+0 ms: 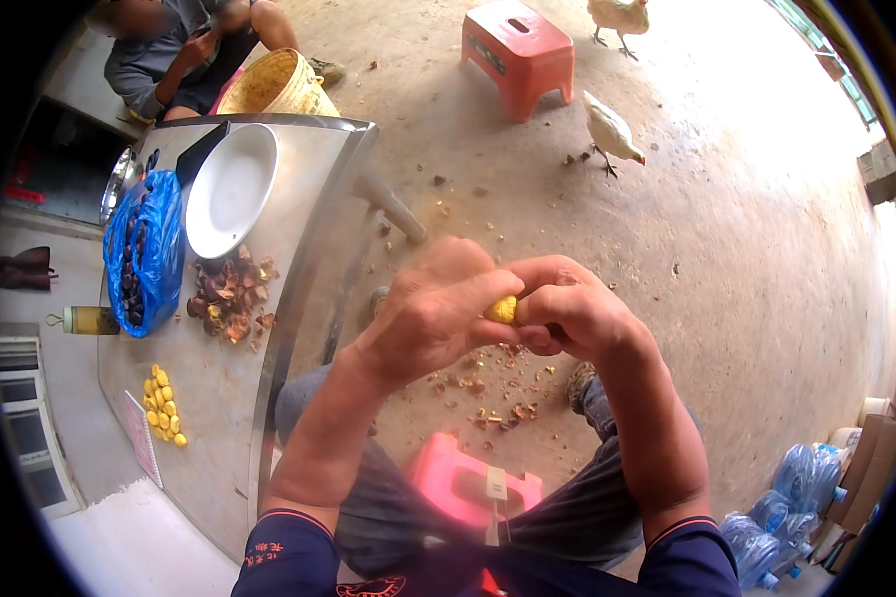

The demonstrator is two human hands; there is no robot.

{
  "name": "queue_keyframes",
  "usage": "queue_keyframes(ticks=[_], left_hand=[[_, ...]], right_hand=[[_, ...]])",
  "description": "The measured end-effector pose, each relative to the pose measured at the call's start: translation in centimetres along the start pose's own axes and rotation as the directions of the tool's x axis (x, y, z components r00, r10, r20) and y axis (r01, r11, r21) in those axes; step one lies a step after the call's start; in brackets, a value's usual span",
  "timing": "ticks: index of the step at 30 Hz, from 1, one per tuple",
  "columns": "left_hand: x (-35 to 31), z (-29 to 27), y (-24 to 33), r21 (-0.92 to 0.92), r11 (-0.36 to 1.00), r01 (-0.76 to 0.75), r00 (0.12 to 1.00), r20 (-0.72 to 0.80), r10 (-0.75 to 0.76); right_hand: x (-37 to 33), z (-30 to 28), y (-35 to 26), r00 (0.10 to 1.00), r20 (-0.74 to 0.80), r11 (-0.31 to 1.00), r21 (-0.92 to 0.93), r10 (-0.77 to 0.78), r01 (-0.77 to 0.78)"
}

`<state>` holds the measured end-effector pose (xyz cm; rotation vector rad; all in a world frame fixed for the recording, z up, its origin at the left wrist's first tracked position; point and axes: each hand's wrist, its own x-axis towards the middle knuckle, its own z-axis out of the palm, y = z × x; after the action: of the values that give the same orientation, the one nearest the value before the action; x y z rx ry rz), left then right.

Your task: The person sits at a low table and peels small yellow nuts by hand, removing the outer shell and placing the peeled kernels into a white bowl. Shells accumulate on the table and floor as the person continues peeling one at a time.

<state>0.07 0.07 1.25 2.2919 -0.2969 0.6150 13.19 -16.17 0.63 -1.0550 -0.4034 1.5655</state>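
Note:
Both hands meet in front of me over the floor, around a yellow peeled chestnut [502,309]. My left hand [423,308] grips it from the left, with thumb and fingers closed against it. From the other side my right hand [579,310] pinches at the same nut with bent fingers. Whether a bit of skin is between the fingertips is hidden. On the table at left lie several peeled yellow chestnuts [163,406] in a cluster. Farther up is a heap of brown shells [233,298], beside a blue plastic bag [169,261] of dark unpeeled chestnuts.
A white oval dish [232,189] rests on the metal-edged table [234,438]. Beyond it another person [159,60] sits by a yellow bucket [281,85]. A red stool [520,50] and white chickens [612,129] are ahead. Plastic bottles [786,512] stand at right; shell bits [488,388] litter the floor.

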Motion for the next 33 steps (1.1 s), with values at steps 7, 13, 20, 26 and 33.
queue_keyframes(ticks=[7,13,20,26,33], left_hand=[[0.0,0.3,0.5,-0.021,0.999,0.026,0.999,-0.027,-0.027],[-0.2,1.0,1.2,-0.085,0.996,0.034,0.99,-0.134,-0.046],[0.0,0.4,0.6,-0.365,0.924,0.113,0.964,-0.184,-0.191],[-0.4,0.0,0.3,-0.35,0.915,0.2,0.966,-0.085,-0.244],[-0.4,0.0,0.1,-0.167,0.973,0.156,0.98,-0.097,-0.174]], right_hand=[[-0.2,1.2,-0.6,0.996,-0.091,0.999,-0.044,0.0,-0.004],[0.2,1.7,0.5,0.994,-0.085,0.991,0.108,-0.074,0.083],[-0.4,1.4,0.1,0.987,-0.02,0.96,0.229,-0.161,0.162],[0.0,1.3,0.1,0.98,-0.073,0.965,0.178,-0.184,0.194],[0.2,1.5,0.1,0.969,-0.181,0.968,0.157,-0.168,0.197]])
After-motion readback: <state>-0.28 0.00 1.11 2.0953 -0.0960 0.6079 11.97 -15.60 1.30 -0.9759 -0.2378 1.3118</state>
